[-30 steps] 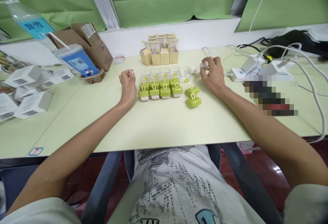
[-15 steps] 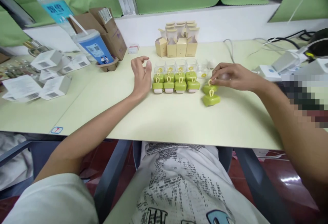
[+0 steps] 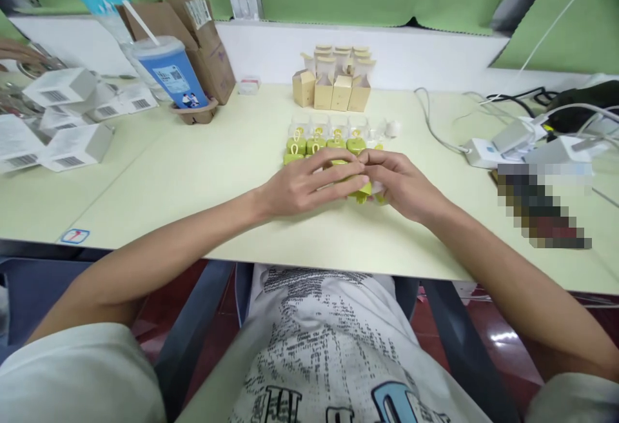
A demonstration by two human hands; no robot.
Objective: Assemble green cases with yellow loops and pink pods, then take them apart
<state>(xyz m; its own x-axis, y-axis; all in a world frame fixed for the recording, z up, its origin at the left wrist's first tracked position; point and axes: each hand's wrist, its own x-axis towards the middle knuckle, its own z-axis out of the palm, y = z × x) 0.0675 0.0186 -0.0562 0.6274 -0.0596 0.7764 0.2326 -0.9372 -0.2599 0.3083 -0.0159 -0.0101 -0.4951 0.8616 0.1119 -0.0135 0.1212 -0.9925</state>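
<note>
My left hand (image 3: 314, 183) reaches in from the left, fingers bent over a green lid (image 3: 360, 195) held off the table. My right hand (image 3: 403, 181) meets it from the right, thumb and fingers pinched together at the same lid; their exact grip is partly hidden. Just behind my hands, rows of small green-capped containers (image 3: 316, 144) with pale yellow loops stand side by side, the front ones mostly covered by my left hand. Behind these is a row of small clear cups (image 3: 337, 124) with yellow marks inside.
Open tan cartons (image 3: 333, 91) stand near the wall. To the left are a tilted blue drink cup (image 3: 176, 78), a brown cardboard box (image 3: 215, 62) and white boxes (image 3: 77, 146). On the right lie white adapters (image 3: 486, 152) and cables. Another person's hand (image 3: 22, 52) shows at the far left.
My right hand has moved left and nearer from the separate green lids at the right. My left hand has swung right over the front containers, and both hands now meet at a lid.
</note>
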